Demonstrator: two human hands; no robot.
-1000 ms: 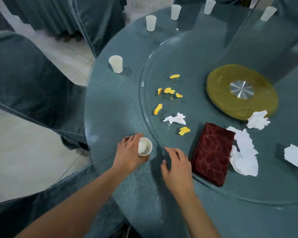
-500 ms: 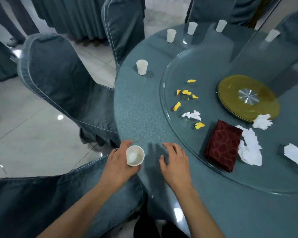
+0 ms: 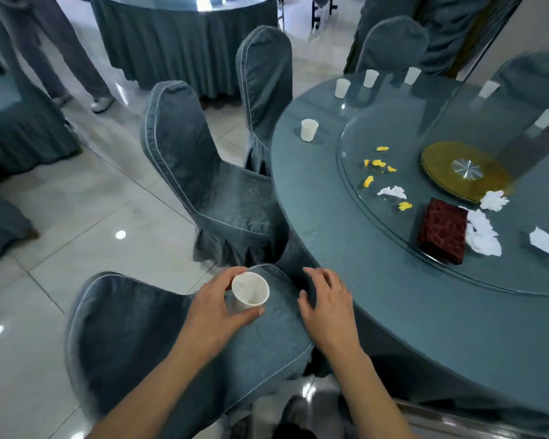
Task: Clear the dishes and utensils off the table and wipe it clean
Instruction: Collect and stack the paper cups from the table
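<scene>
My left hand (image 3: 217,307) grips a white paper cup (image 3: 250,291) off the table, above the back of a covered chair (image 3: 159,337). Just to its right, my right hand (image 3: 328,307) hangs with fingers spread and holds nothing, near the edge of the round grey table (image 3: 346,248). Another white cup (image 3: 309,130) stands at the table's left rim, and several more cups (image 3: 342,88) line the far rim. On the glass turntable (image 3: 349,175) lie yellow scraps (image 3: 368,180), crumpled white tissues (image 3: 484,236) and a folded dark red cloth (image 3: 442,230).
A gold disc (image 3: 441,175) sits at the turntable's centre. Two more covered chairs (image 3: 203,172) stand left of the table. Another skirted table (image 3: 184,36) and a person's legs (image 3: 73,58) are at the back, with tiled floor (image 3: 61,223) between.
My left hand has carried the cup off the table toward the left, over the chair back. My right hand left the tabletop too. The view swung left, showing chairs and floor.
</scene>
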